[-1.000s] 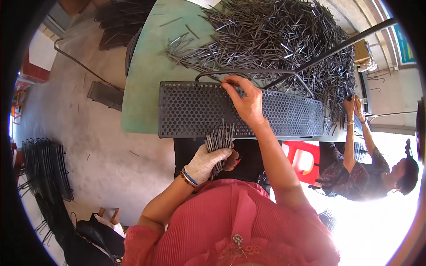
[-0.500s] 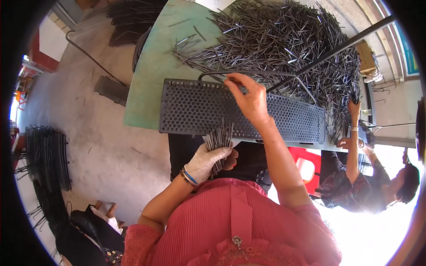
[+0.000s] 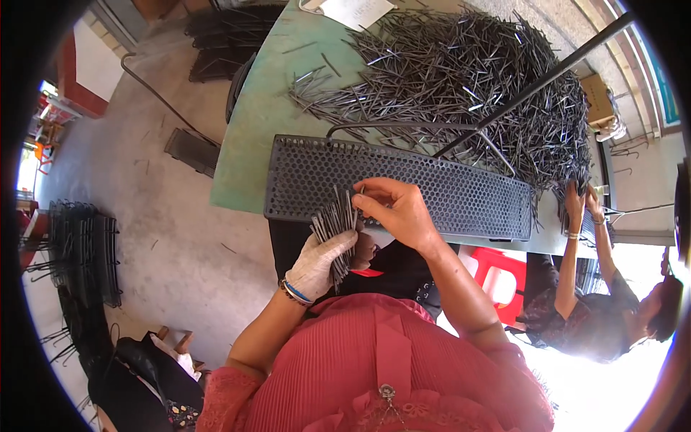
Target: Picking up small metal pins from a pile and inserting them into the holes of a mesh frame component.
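Note:
My left hand (image 3: pixel 320 261), in a pale glove with bare fingertips, is closed around a bundle of thin dark strips (image 3: pixel 331 222) that fan upward from the grip. Bare and pinched, my right hand (image 3: pixel 404 222) has thumb and fingertips at the upper end of a strip on the bundle's right side. Just beyond both hands lies a long black perforated rack (image 3: pixel 468 186), a grid of round holes with a bent metal rod frame (image 3: pixel 403 125) attached. Parts of the left fingers are hidden behind the bundle.
A large heap of dark strips (image 3: pixel 461 79) covers much of the green table (image 3: pixel 248 155). A co-worker's hands (image 3: pixel 576 205) reach into its right end. A red stool (image 3: pixel 500 277) stands below the table edge. Stacked black racks (image 3: pixel 83 252) are at the left.
My right hand has come back from the rack's far edge to the bundle. My left hand has shifted slightly left with the strips. The co-worker's second hand has risen to the heap.

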The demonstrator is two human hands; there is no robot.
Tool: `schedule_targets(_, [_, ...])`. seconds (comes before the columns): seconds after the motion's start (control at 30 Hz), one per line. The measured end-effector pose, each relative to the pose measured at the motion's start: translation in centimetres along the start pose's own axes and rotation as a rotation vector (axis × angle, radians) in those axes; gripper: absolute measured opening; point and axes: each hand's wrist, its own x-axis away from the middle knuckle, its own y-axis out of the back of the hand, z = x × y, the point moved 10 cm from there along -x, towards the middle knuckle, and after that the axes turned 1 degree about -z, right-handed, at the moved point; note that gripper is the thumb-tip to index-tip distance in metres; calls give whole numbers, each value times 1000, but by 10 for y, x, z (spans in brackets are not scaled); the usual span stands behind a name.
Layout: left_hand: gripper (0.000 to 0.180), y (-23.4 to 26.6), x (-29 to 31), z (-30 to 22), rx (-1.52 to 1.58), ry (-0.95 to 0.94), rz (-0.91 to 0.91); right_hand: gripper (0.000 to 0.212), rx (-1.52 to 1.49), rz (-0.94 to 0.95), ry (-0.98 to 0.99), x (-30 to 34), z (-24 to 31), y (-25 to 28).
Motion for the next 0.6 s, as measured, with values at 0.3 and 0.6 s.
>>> schedule_targets(0.3, [27, -1, 6, 15, -12, 58, -22, 15, 788, -271, 452, -46, 26, 36])
schedule_targets(0.6, [28, -2, 8, 23, 3, 94, -22, 9, 933, -225, 649, -48, 23, 15])
